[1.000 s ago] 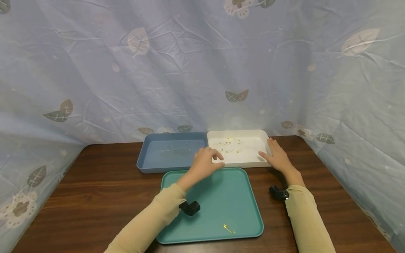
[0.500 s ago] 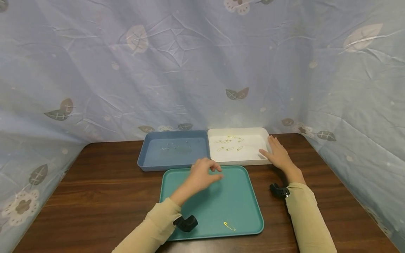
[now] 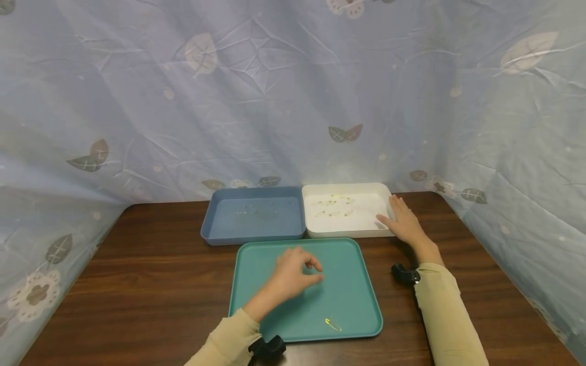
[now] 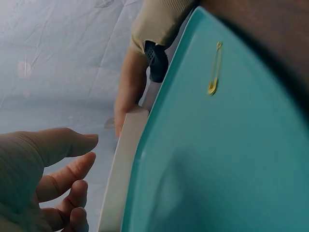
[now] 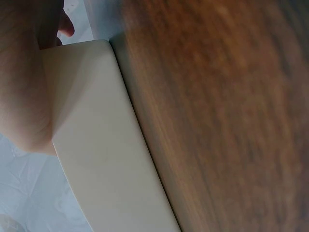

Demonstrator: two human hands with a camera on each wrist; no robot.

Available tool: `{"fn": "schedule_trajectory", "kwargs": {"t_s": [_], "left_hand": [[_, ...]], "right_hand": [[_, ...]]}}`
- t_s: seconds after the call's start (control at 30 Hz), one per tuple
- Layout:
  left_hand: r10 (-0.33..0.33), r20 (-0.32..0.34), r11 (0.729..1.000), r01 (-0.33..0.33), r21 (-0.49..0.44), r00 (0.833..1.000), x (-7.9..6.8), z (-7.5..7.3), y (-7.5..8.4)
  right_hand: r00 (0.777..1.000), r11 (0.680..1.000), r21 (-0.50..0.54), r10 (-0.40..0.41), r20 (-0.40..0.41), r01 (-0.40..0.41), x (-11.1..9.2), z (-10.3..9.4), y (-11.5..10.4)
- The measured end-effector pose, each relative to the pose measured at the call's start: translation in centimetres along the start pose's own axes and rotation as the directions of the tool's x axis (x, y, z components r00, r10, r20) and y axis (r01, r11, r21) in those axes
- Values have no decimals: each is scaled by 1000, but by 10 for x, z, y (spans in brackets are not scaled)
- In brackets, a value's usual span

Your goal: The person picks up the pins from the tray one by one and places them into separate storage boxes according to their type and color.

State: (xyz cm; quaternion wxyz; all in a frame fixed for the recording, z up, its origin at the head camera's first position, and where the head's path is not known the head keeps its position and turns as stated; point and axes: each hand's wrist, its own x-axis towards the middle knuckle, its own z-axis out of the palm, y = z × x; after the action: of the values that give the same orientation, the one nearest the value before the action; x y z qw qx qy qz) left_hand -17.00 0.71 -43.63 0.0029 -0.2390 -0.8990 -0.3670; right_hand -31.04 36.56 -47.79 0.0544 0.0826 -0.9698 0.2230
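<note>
My left hand (image 3: 292,272) hovers above the teal tray (image 3: 343,292), its thumb and fingers loosely bent and apart, holding nothing. A gold safety pin (image 3: 333,325) lies near the front of that tray, also plain in the left wrist view, where the safety pin (image 4: 215,70) is well away from the fingertips. With fingers spread, my right hand (image 3: 405,221) rests on the right edge of the white tray (image 3: 352,234). Inside this white tray are several gold safety pins (image 3: 334,214). From the right wrist view, the hand lies against the tray's outer wall (image 5: 104,135).
Left of the white tray stands a blue tray (image 3: 254,238) with several small silvery pieces (image 3: 241,212) in it. All three trays sit on a dark wooden table (image 3: 151,274). A patterned curtain (image 3: 256,101) hangs behind and at both sides.
My left hand has drawn back from the white tray's front edge toward me, over the teal tray. The right hand stays at the white tray's edge. The view has shifted slightly.
</note>
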Motion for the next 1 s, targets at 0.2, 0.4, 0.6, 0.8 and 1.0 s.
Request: {"fn": "schedule_trajectory", "kwargs": {"t_s": [0.2,0.4,0.6,0.8,1.0], "left_hand": [[10,29,1000,-10,-12,1000,-8,11,-2],[23,105,999,-20,-30,994,-16,17,0],[41,212,999,-40,-5,976,-22,19,1],[41,301,998,-56,42,953,-26,21,3],[44,320,993,-76,88,947,-29,24,6]], "right_hand": [[1000,1000,-1,2,1,-2,0,0,2],[1000,1000,-5,0,5,0,0,0,0],[1000,1000,-15,-4,4,4,1,1,1],[1000,1000,-14,-4,6,4,1,1,2],[1000,1000,-14,-9,7,9,1,0,1]]}}
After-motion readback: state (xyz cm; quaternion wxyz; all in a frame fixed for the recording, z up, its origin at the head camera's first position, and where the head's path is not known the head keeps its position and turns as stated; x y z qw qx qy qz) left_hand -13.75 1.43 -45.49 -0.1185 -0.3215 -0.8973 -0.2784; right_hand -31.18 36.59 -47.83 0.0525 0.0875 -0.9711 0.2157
